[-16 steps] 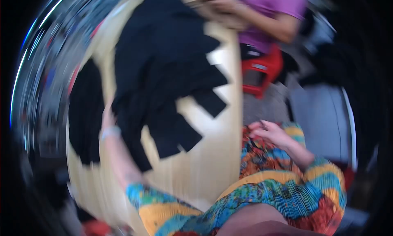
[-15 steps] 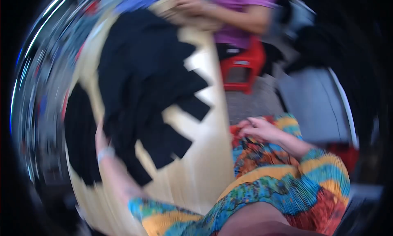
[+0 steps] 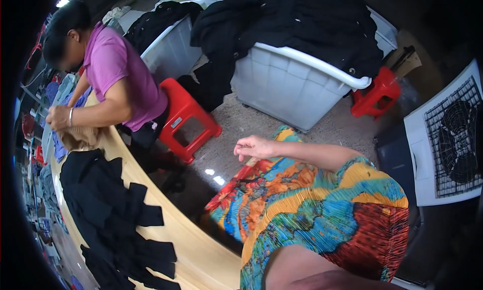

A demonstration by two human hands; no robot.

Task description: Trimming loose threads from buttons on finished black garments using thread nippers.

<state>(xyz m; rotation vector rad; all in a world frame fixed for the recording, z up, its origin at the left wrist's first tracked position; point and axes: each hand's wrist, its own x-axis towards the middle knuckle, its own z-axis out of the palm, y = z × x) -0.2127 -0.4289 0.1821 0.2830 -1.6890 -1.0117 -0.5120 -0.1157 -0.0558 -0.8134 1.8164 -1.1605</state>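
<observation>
The right hand [image 3: 254, 148] is held over the multicoloured pleated dress [image 3: 282, 219], fingers loosely curled, visibly empty; the left hand is out of view, state undetermined. Black flat fabric pieces [image 3: 103, 197] lie left on the pale wooden table [image 3: 201, 255], apparently fanned for separation. A small white label [image 3: 176, 122] on the red plastic stool [image 3: 173, 98] is illegible.

Black cloth pieces [image 3: 100, 194] lie overlapping in a long, loosely layered spread on a pale wooden surface [image 3: 193, 244], at lower left. They look matte and softly rumpled; their squared, strip-like ends fan out rightward, separated by gaps.
</observation>
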